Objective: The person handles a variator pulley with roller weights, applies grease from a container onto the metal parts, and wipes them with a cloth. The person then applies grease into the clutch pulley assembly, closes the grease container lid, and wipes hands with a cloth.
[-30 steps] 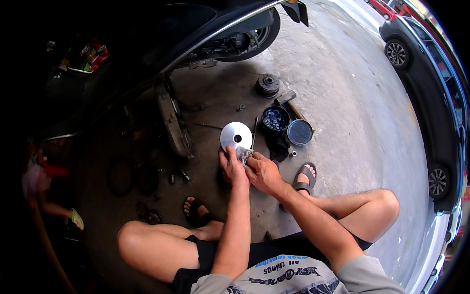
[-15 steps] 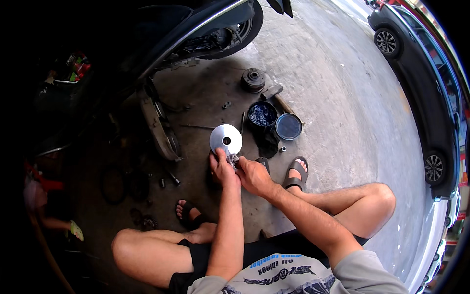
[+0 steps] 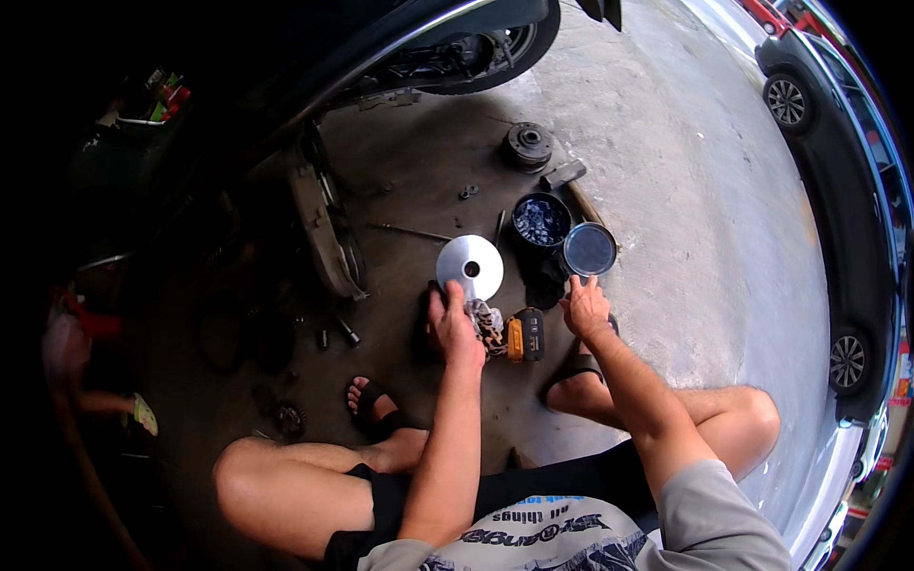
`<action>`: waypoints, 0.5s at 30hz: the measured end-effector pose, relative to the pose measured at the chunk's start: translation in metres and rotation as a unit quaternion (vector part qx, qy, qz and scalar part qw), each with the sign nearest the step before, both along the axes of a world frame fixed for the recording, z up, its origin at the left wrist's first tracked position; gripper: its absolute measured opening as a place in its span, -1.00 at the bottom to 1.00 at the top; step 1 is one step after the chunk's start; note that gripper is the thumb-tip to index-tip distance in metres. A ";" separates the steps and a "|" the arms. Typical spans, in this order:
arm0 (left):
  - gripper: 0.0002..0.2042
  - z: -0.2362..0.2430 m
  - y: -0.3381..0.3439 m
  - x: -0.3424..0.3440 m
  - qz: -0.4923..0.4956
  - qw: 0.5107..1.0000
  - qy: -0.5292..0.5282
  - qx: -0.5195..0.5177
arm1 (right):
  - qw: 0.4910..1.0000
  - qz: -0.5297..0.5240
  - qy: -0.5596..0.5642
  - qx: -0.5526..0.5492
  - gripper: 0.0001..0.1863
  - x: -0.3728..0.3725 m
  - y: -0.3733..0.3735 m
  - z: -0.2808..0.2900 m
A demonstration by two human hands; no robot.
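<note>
My left hand (image 3: 455, 328) grips the near edge of a shiny metal pulley disc (image 3: 487, 271) with a round hole at its centre. Beside that hand bunches a patterned rag (image 3: 487, 333); whether the fingers also hold it, I cannot tell. Stretched forward, my right hand (image 3: 586, 309) has its fingers apart at the near edge of a round lid (image 3: 590, 249). Left of the lid stands an open tin of dark blue grease (image 3: 541, 221). An orange and black battery pack (image 3: 525, 335) sits between my hands, the rest of its tool hidden.
Beyond the tin lie a hammer (image 3: 566, 175) and a round clutch-like part (image 3: 527, 147). A scooter (image 3: 409, 52) stands at the far left, a long metal cover (image 3: 328, 228) below it. Sockets (image 3: 348, 331) lie left of me. A dark car (image 3: 809, 190) is parked at right.
My right hand has left the rag beside my left hand and moved right and forward to the lid. The battery pack has come into view. My left hand keeps hold of the disc.
</note>
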State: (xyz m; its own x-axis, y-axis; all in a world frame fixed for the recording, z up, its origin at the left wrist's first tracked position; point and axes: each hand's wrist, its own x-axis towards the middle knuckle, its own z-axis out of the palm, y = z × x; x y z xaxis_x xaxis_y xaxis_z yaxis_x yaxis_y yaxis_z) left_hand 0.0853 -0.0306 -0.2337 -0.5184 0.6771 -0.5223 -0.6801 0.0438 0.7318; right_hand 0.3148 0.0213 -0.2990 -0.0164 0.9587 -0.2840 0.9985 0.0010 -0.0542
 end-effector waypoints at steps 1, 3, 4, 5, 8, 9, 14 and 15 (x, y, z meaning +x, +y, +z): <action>-0.42 0.000 0.001 0.005 -0.012 1.000 -0.010 0.008 | 1.000 0.003 0.001 0.002 -0.58 0.010 0.005 -0.012; -0.49 0.000 0.004 0.016 -0.051 0.998 -0.004 0.041 | 0.999 -0.011 -0.022 -0.037 -0.62 0.037 0.011 -0.041; -0.52 0.001 0.001 0.015 -0.055 0.997 0.007 0.051 | 0.999 -0.004 -0.016 -0.038 -0.62 0.036 0.009 -0.041; -0.55 0.002 0.000 0.014 -0.054 0.997 0.033 0.042 | 0.999 -0.041 0.023 -0.018 -0.67 0.036 0.007 -0.040; -0.56 0.003 -0.002 0.009 -0.070 0.994 0.065 0.059 | 0.985 -0.131 0.108 0.026 -0.76 0.032 0.009 -0.027; -0.59 0.002 -0.001 0.010 -0.077 0.992 0.074 0.069 | 0.965 -0.153 0.198 0.084 -0.75 0.032 0.016 -0.022; -0.66 0.004 0.001 0.020 -0.092 0.984 0.135 0.069 | 0.831 -0.183 0.519 0.087 -0.78 -0.011 0.027 0.057; -0.69 0.004 -0.001 0.019 -0.089 0.980 0.167 0.063 | 0.829 -0.134 0.537 0.085 -0.80 -0.027 0.021 0.075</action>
State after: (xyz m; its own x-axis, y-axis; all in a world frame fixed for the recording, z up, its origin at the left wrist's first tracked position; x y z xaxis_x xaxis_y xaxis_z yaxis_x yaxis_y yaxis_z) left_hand 0.1041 -0.0311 -0.2298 -0.5145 0.8202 -0.2502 -0.3914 0.0350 0.9196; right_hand 0.2873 0.0423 -0.2238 0.0479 0.9934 -0.1045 0.3407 -0.1146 -0.9332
